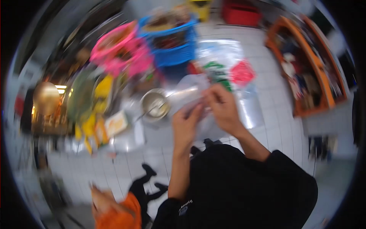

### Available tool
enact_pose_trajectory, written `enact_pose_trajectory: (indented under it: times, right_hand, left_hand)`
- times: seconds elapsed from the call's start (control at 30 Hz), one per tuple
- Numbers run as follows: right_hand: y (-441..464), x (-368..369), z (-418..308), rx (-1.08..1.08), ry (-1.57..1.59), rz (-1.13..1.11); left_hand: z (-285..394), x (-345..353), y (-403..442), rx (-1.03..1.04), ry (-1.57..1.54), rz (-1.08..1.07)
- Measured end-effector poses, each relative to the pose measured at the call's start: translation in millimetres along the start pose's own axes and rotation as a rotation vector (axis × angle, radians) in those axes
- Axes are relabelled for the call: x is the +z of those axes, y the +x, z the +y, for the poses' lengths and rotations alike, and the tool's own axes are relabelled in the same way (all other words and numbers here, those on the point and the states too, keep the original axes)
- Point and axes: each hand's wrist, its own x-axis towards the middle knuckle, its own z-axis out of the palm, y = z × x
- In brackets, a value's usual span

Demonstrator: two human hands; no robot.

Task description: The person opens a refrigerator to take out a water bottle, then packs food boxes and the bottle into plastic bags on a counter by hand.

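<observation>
Both hands meet over the metal table, their fingers pinched on a thin, whitish translucent plastic bag (pixel 193 84). My left hand (pixel 187 124) is at the bag's lower edge, fingers bent together. Close by on the right, my right hand (pixel 221 105) pinches the same bag near its side. Motion blur hides the fingertips' exact contact. Left of the bag stands a round metal bowl (pixel 155 105) with something whitish inside and a utensil handle leaning over its rim. Behind my right hand lies a green-and-white package (pixel 216 72).
A pink basket (pixel 114 45) and a blue basket (pixel 169 45) stand at the back. Yellow packets (pixel 89 128) lie left, beside a white-and-yellow box (pixel 116 124). An orange shelf (pixel 318 68) stands right. A person in an orange top (pixel 118 213) is at the lower left.
</observation>
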Motion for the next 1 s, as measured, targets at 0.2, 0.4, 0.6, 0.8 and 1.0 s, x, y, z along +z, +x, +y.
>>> enact_pose_trajectory:
  times: [0.2, 0.4, 0.6, 0.8, 1.0]
  right_hand:
    - [-36, 57, -32, 0.098, 0.272, -0.342]
    - [-43, 93, -19, 0.087, 0.235, -0.617]
    - [-62, 108, -23, 0.048, 0.141, -0.582]
    - [-63, 100, -16, 0.107, 0.196, -0.483]
    - [-84, 98, -7, 0.174, 0.203, -0.573]
  left_hand:
    - [27, -41, -58, 0.165, -0.088, 0.282]
    - [42, -76, -99, 0.284, -0.243, 0.313]
    - [50, -94, -124, 0.192, -0.012, 0.324]
    - [51, -103, -131, 0.108, 0.061, 0.291]
    - [17, -103, -129, 0.164, 0.486, 0.408]
